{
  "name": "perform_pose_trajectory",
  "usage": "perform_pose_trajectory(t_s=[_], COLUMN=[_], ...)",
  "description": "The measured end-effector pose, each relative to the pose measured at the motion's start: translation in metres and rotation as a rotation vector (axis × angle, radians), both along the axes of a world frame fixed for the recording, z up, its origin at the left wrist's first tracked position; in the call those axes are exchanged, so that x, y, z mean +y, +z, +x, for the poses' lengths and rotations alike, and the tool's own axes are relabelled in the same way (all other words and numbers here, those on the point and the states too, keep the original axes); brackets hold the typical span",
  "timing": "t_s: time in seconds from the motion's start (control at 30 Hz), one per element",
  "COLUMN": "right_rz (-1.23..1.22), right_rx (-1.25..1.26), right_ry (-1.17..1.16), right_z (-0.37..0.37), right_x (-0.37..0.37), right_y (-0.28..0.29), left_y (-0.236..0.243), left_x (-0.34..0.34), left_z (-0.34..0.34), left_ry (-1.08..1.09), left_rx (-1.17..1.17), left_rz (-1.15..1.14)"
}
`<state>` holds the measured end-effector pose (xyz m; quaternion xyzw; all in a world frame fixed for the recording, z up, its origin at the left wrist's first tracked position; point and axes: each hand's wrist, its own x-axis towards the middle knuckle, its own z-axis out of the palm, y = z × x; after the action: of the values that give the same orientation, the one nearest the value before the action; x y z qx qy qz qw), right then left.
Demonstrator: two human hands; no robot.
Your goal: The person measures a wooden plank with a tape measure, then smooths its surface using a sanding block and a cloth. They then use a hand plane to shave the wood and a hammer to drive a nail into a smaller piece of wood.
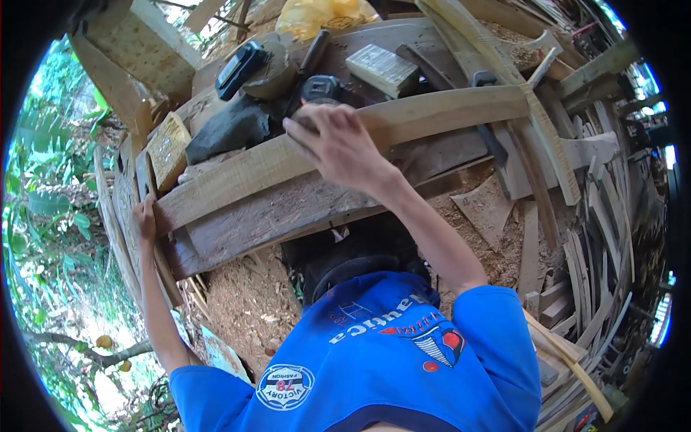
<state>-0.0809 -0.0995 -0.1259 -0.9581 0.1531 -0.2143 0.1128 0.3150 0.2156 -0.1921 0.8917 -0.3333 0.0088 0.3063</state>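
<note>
A long, slightly curved wooden board [425, 117] spans the workbench [252, 234] from left to right. At its left end my left hand [146, 216] has its fingers closed on the board's edge. My right hand [335, 144] is over the board's middle, fingers curled around a dark object mostly hidden under them. Just beyond that hand is a black tape measure [320, 88]. A dark cloth [227, 129] and a rough yellowish wood block [171, 147] lie behind the board on the left. A pale block [381, 70] sits farther back.
A blue-and-black device [240, 70], a yellow plastic bag [324, 16] and long slats [543, 137] are at the back and right. Offcuts [597, 230] pile up at the right. Sawdust [245, 309] covers the ground below, and plants [50, 173] line the left.
</note>
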Motion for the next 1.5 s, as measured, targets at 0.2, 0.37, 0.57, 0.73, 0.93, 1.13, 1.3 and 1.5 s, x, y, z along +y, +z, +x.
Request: perform_pose_trajectory(t_s=[0.2,0.37,0.57,0.73,0.93,1.13,1.3,1.5], right_rz=[-0.046,-0.003,0.072,-0.056,-0.061,-0.14,0.033,-0.205], right_rx=[0.114,0.017,0.112,0.009,0.213,0.282,0.067,0.292], right_ry=[-0.191,-0.804,-0.461,-0.924,-0.685,-0.447,-0.78,-0.273], right_z=[-0.101,-0.159,-0.153,-0.163,-0.197,-0.149,-0.192,-0.162], right_x=[-0.073,-0.122,-0.118,-0.165,-0.175,-0.111,-0.179,-0.134], right_y=[-0.008,-0.026,-0.012,-0.033,-0.02,-0.023,-0.02,-0.008], left_y=[-0.004,0.0,0.008,0.003,0.004,0.005,0.01,0.011], left_x=[0.016,0.0,0.005,0.0,0.003,0.007,-0.006,0.0], left_z=[0.003,-0.002,-0.009,-0.006,-0.009,-0.014,-0.013,-0.016], left_ry=[0.045,0.045,0.026,0.065,0.041,0.088,0.044,0.075], left_rx=[0.117,0.068,-0.079,-0.013,-0.109,-0.111,-0.084,-0.147], left_rz=[-0.046,0.036,0.042,0.089,0.053,0.111,0.081,0.066])
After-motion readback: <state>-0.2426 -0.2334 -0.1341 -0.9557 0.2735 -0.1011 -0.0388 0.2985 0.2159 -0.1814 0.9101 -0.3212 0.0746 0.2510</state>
